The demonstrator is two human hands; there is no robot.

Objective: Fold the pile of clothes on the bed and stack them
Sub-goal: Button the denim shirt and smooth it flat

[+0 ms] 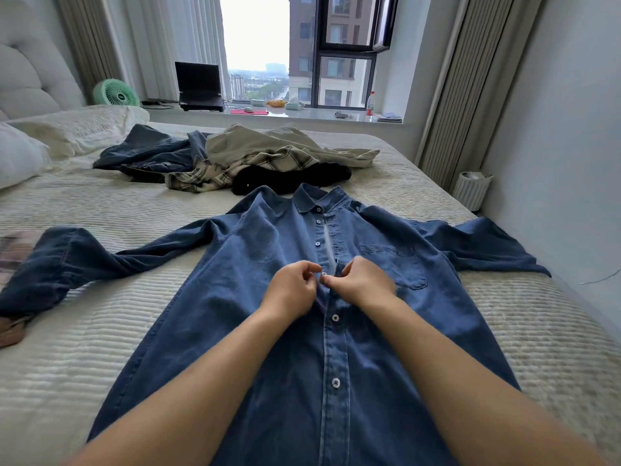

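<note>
Denim shirt [255, 331] flat on bed [84, 348], collar pointing away, both hands [327, 285] pinching its button placket

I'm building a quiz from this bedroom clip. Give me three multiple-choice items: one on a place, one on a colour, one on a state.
1. Where is the unfolded clothes pile?
A. beyond the shirt's collar
B. on the windowsill
C. on the floor

2. What colour is the small round fan?
A. red
B. green
C. black

3. What are the hands doing?
A. resting flat
B. lifting a sleeve
C. pinching the placket of the blue denim button-up shirt

A: the pile lies past the collar.
B: its grille is green.
C: left hand and right hand meet at a button.
</note>
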